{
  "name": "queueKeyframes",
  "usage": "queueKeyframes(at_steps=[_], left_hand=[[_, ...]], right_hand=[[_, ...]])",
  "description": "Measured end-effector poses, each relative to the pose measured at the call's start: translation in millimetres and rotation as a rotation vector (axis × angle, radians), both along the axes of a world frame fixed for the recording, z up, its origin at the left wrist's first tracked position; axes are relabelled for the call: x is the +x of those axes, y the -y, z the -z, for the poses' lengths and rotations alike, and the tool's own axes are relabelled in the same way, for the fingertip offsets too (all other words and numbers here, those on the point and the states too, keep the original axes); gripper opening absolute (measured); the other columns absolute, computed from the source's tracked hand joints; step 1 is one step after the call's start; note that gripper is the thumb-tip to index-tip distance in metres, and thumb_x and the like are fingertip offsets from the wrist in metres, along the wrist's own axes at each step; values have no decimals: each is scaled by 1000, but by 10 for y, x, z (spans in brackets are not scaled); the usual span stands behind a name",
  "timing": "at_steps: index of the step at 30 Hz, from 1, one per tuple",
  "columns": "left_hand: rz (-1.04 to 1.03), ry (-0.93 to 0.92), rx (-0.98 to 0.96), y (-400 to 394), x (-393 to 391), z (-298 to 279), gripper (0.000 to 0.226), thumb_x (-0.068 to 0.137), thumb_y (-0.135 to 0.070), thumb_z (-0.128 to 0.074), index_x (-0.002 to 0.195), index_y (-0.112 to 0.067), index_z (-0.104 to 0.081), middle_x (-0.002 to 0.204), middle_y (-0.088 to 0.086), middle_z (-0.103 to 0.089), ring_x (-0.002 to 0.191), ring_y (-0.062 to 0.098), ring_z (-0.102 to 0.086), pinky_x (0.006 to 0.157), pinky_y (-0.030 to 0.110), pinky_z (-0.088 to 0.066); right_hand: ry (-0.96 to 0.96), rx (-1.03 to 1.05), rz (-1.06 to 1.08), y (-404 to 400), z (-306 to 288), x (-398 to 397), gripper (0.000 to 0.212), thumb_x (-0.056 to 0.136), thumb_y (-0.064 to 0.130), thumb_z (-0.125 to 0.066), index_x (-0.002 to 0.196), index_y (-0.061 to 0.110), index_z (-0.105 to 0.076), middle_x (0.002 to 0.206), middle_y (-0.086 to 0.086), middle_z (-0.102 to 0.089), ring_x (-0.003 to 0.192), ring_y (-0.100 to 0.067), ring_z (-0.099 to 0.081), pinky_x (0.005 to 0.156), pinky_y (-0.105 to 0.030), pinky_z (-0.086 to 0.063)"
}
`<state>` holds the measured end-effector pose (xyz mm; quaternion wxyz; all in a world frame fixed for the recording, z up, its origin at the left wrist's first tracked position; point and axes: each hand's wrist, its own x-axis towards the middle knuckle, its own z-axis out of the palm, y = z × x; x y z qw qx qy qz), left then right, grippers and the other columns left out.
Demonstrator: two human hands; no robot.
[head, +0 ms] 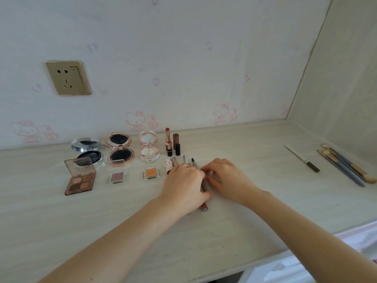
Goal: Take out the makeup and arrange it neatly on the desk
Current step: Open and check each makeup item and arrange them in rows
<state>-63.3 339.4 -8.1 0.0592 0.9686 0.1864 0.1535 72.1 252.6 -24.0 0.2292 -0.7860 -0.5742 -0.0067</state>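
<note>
Now my left hand and right hand pinch the slim brown lip pencil, straightening it toward twelve o'clock to match its row.

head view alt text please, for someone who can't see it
Two hands, left and right, line up slim pens on a pale desk. To their left sit three open compacts, eyeshadows and upright lipsticks; brushes lie far right.
</note>
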Motion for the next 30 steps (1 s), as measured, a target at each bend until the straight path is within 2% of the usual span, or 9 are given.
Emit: queueKeyframes(at_steps=[5,10,15,22,25,30], left_hand=[[1,6,-1,-2,-16,0,38,78,-51,-60,103,-24,-67,95,-4,-62,104,18,-50,91,29,-37],[0,59,-34,-24,-10,-45,36,78,-51,-61,103,-26,-67,101,-7,-64,106,16,-51,83,27,-37],[18,89,-99,-5,172,-111,37,88,-44,-57,115,-21,-65,114,-6,-64,118,14,-48,90,33,-45],[146,21,-166,201,789,-114,33,93,-36,-51,120,-21,-60,122,-1,-60,121,17,-46,95,39,-45],[185,-13,-205,309,1145,-79,33,92,-34,-51,122,-21,-59,125,1,-59,122,21,-45,97,40,-43],[266,-34,-253,490,1746,-12,37,93,-31,-52,127,-18,-55,131,6,-55,124,26,-45,100,38,-41]], right_hand=[[3,13,-3,-5,27,7,28,92,19,-53,118,21,-65,110,0,-62,102,-19,-53,88,-33,-45],[-7,38,-15,85,-14,78,35,92,18,-57,127,19,-58,111,5,-64,106,-14,-53,90,-20,-40],[39,18,65,346,-144,329,33,93,21,-56,126,20,-59,111,7,-63,107,-12,-54,84,-15,-35],[75,-43,261,923,-170,848,29,94,23,-53,121,20,-61,109,7,-65,107,-15,-57,91,-29,-45],[99,-49,361,1155,-141,1085,29,94,22,-52,121,18,-61,112,2,-64,107,-17,-56,92,-30,-46],[156,-34,560,1483,-129,1443,30,92,22,-54,120,14,-60,114,-6,-61,106,-25,-55,82,-33,-46]])
